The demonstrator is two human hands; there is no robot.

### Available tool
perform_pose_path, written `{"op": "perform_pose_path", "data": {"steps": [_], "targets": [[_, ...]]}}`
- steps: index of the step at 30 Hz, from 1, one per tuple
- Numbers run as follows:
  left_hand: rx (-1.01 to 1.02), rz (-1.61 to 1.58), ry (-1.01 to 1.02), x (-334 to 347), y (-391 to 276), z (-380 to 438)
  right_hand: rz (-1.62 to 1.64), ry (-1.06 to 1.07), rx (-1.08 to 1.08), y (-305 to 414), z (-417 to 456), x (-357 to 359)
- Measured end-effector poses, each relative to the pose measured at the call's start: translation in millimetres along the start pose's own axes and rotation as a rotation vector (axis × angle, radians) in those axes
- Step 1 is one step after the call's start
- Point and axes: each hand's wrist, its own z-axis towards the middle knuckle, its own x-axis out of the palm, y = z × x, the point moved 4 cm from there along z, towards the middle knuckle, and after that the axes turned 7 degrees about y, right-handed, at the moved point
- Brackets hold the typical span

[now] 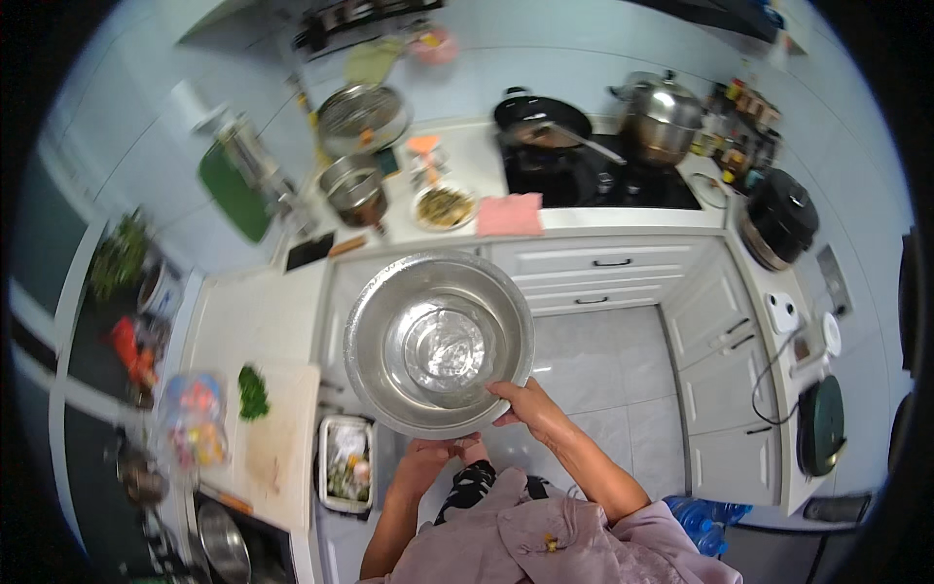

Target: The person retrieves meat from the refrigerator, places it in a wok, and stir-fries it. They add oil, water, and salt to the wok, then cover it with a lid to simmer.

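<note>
A wide stainless steel basin (372, 358) is held in the air before me, with what looks like a little clear water (446, 352) at its bottom. My right hand (527, 409) grips the near right rim, thumb over the edge. At the near side, my left hand (429, 458) holds the basin from below, its fingers partly hidden. To the left, a cutting board (281, 467) on the counter carries a small heap of chopped greens (252, 393). Just left of my left hand, a white bin (347, 504) with food scraps hangs by the cabinet front.
On the back counter are a cleaver (321, 250), a saucepan (354, 186), a plate of food (444, 206) and a pink cloth (509, 214). A wok (543, 120) and steel pot (662, 120) stand on the cooktop. A sink basin holds a metal bowl (222, 544) at lower left.
</note>
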Motion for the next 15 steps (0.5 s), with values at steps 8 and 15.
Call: {"op": "perform_pose_path", "data": {"steps": [8,15], "targets": [[-0.122,-0.009,-0.160,31,-28,196,0.110,-0.245,-0.126,72,35,-108],[-0.176,-0.101,-0.091,-3,-67,322,0.090,-0.233,-0.191,142,99,-155]]}}
